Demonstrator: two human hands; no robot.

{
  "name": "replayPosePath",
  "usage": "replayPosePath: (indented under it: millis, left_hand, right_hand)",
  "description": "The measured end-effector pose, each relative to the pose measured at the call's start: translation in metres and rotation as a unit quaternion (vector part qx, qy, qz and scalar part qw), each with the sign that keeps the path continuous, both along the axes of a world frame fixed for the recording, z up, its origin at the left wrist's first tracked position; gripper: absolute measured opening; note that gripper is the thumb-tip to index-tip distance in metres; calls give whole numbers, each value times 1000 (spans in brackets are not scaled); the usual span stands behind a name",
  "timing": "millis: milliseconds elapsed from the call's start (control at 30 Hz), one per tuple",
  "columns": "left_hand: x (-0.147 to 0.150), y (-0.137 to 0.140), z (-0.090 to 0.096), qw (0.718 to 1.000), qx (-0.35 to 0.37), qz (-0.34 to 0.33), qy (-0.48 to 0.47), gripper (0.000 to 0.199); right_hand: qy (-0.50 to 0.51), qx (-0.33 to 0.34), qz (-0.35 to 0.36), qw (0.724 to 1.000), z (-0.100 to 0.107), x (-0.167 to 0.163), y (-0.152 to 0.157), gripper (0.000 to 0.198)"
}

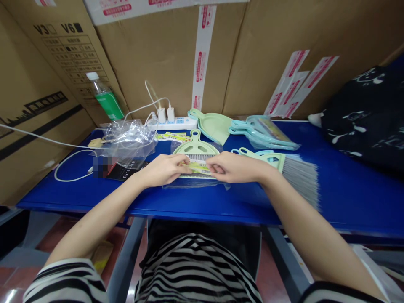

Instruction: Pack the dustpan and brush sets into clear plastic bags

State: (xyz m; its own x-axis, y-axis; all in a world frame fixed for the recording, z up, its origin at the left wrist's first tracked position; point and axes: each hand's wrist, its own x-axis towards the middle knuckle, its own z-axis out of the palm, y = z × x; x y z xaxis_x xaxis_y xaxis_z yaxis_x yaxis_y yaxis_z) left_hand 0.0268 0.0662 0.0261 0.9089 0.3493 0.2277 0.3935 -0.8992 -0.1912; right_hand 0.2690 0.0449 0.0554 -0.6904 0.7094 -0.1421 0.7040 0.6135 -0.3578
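Note:
In front of me a light-green hand brush (pixel 195 147) with grey bristles lies on the table, with clear plastic film (pixel 189 182) around its edges. Across its bristles is a yellow-green printed label (pixel 199 166). My left hand (pixel 167 170) pinches the label's left end. At its right end, the curled fingers of my right hand (pixel 232 166) grip it too. Beside my right wrist lie further brushes, a green one (pixel 274 159) with long grey bristles (pixel 301 179) and a blue one partly hidden beneath it. More printed labels (pixel 173 136) rest behind my left hand.
A green dustpan (pixel 215 125) and bagged blue dustpan sets (pixel 263 131) lie at the back. Leftward are crumpled plastic bags (pixel 131 136), a power strip (pixel 179 123), white cables, a phone (pixel 124 170) and a bottle (pixel 107 101). Cardboard walls (pixel 158 54) enclose the blue table (pixel 202 206); a black patterned bag (pixel 366 118) stands right.

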Motion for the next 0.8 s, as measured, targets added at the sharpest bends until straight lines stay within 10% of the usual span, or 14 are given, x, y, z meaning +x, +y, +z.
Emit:
replayPosePath:
  millis: [167,433,800]
  left_hand:
    - [-1,-2,3,999,-47,7,5,53]
    - [5,-2,-1,999,-17,28,-5,17]
    - [9,-4,-3,1000,-5,9,-18,19]
  right_hand:
    - [-26,7,-2,1000,2,2,0,17]
    - [-31,24,-7,999,-3,-1,0,20]
    - [-75,113,-16,991,-8,-8,-3,10]
